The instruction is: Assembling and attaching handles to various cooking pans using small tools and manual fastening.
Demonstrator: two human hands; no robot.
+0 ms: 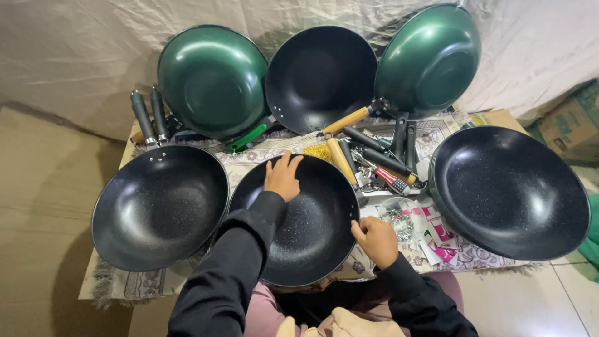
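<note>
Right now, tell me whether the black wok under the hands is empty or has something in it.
Empty. The middle black wok shows only its bare speckled inside; the left hand rests on its far rim and the right hand grips its near right rim.

Pale creased cloth sheet [81, 50] hung as backdrop across the far side. Low table under a patterned, fringed mat [134, 284] in the middle. Tan floor [37, 249] at left, in soft shadow; pale tiles [530, 306] at near right. Cardboard boxes [571, 122] stacked at far right. Even, diffuse light throughout.
</note>
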